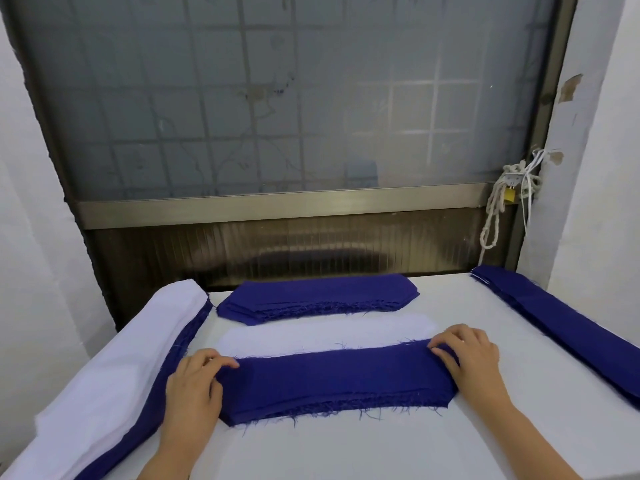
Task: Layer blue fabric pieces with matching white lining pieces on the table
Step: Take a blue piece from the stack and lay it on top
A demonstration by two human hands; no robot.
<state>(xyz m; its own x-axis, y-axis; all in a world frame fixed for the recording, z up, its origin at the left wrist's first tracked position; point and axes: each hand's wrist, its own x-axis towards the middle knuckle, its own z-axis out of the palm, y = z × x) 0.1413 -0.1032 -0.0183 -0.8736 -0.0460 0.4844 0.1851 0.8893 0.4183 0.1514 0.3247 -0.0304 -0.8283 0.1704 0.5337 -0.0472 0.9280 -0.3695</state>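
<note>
A near blue stack [332, 379] of frayed-edged fabric pieces is seen lying crosswise on the white tabletop [346, 445], close to the front edge; its left end is gripped by the left hand [194, 386], whose fingers are curled over the upper left corner while the thumb is laid along the short edge; its right end is gripped by the right hand [471, 362], whose fingers are bent over the upper right corner. Both forearms are seen bare, entering from below.

Just behind the held stack, and touching its far edge, white lining pieces [329, 332] of a similar long shape are laid flat; they are partly covered by the blue along their near side. Farther back, near the wall, a far blue stack [318, 296] with clipped corners is set, apart from the lining.

Along the left side of the tabletop a white and blue pile [121, 368] is spread, white on top and blue showing at its inner edge; along the right side long blue strips [568, 327] are stacked, running from back to front.

Behind the tabletop a frosted window [277, 98] in a dark metal frame is seen; at its right post a pale rope [495, 216] is knotted, and a small yellow padlock [509, 195] is hung among the loops.
</note>
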